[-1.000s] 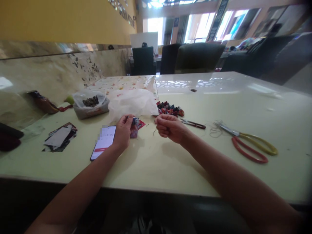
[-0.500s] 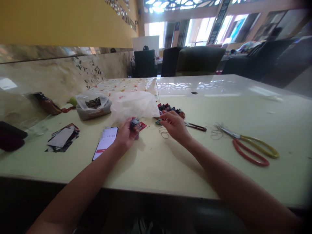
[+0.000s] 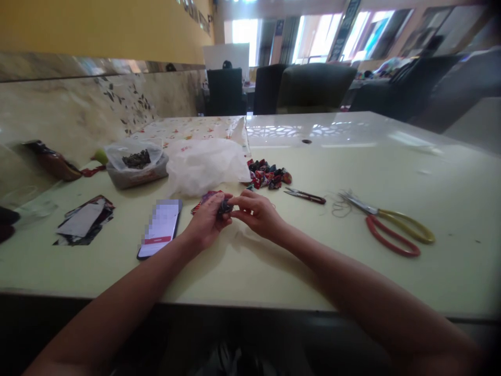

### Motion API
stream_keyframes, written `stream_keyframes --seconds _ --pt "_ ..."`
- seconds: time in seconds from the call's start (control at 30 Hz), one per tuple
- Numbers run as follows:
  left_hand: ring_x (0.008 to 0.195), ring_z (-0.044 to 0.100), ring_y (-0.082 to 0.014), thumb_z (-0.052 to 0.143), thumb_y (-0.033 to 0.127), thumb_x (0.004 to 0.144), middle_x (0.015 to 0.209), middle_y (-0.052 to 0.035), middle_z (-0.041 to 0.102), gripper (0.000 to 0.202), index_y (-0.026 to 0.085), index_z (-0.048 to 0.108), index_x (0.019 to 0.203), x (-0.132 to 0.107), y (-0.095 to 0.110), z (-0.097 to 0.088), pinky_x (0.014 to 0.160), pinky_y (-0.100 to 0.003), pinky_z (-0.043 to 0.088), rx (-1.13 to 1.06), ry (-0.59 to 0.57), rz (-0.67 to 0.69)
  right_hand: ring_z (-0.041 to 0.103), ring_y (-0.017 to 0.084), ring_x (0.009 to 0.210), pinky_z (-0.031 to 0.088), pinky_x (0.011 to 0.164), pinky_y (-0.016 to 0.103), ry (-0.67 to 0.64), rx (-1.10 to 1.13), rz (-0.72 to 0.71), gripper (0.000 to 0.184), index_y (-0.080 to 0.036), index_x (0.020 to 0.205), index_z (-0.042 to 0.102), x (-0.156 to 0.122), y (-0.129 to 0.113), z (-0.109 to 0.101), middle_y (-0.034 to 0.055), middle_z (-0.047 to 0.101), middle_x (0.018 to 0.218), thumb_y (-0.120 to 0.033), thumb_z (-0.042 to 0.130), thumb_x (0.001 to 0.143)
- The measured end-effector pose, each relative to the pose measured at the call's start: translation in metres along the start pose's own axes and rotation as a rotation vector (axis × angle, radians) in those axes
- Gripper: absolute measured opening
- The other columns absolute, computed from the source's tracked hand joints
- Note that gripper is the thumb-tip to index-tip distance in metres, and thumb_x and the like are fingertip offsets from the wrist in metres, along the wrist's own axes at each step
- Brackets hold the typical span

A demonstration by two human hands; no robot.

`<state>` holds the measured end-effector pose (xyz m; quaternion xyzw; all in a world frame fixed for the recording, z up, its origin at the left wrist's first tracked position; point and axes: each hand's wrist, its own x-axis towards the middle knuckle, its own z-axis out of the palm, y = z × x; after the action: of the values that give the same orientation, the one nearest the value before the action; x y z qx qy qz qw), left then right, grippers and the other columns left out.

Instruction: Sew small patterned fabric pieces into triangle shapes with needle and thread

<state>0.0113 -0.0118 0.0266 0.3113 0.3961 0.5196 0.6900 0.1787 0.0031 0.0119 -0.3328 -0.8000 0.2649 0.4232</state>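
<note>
Near the middle of the bench (image 3: 282,277), both hands are working at one small dark bundle (image 3: 225,208). The left hand (image 3: 205,222) is gripping it between thumb and fingers, just above the bench top and beside some red-patterned pieces (image 3: 199,202). The right hand (image 3: 258,213) is bringing thumb and forefinger up to the bundle's right edge, the two tips standing slightly apart; whether they are pinching the bundle itself or something finer, I cannot tell (too small and blurred).

Change noted: half a second ago the right hand was sitting away from the bundle, out by the pile of small bundles (image 3: 268,175); it is now meeting the left. Reading, as a judgement: the work is passing into a two-handed stage, the left steadying and the right doing the fine part.

Surroundings: the pile is lying behind the right hand, touching or nearly touching the white plastic bag (image 3: 207,162). Small snips (image 3: 309,197) are resting to the right of the pile, with loose thread (image 3: 340,206) lying between them and the large scissors (image 3: 373,211). A phone (image 3: 162,224) is lying left of the left hand.
</note>
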Motion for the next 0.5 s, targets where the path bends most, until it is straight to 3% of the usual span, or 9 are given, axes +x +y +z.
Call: stream_keyframes --seconds 0.17,0.27,0.37,0.5 --pt "0.050 0.051 -0.0064 0.064 0.034 0.091 0.069 0.0014 0.057 0.020 0.015 0.067 0.095 0.001 -0.008 -0.004 0.050 -0.018 0.051 0.099 -0.097 -0.036 0.056 0.011 0.070 0.042 0.069 0.024 -0.017 0.075 -0.014 0.013 -0.019 0.083 0.073 0.000 -0.004 0.002 0.0017 0.058 0.079 -0.023 0.062 0.089" --pt "0.063 0.059 -0.0107 0.062 0.041 0.092 0.079 -0.0022 0.062 0.026 0.017 0.068 0.097 0.001 -0.009 -0.006 0.060 -0.023 0.056 0.204 -0.104 0.008 0.056 0.011 0.070 0.042 0.068 0.023 -0.045 0.031 -0.049 0.017 -0.017 0.077 0.069 0.001 -0.006 -0.003 0.0022 0.058 0.078 -0.021 0.058 0.090" --pt "0.084 0.063 -0.0154 0.062 0.044 0.091 0.094 -0.0061 0.066 0.029 0.018 0.069 0.102 0.001 -0.004 -0.009 0.071 -0.025 0.055 0.378 -0.051 0.212 0.055 0.012 0.070 0.040 0.067 0.024 -0.055 -0.101 -0.093 0.020 -0.016 0.078 0.067 0.003 -0.004 -0.011 0.0036 0.058 0.079 -0.021 0.055 0.093" --pt "0.080 0.057 -0.0144 0.074 0.037 0.082 0.094 -0.0047 0.062 0.025 0.021 0.071 0.101 0.006 0.006 -0.015 0.070 -0.024 0.050 0.700 -0.119 0.525 0.053 0.011 0.070 0.039 0.067 0.023 -0.090 -0.241 -0.133 0.021 -0.015 0.080 0.066 0.006 0.001 -0.018 0.0049 0.059 0.083 -0.021 0.053 0.095"
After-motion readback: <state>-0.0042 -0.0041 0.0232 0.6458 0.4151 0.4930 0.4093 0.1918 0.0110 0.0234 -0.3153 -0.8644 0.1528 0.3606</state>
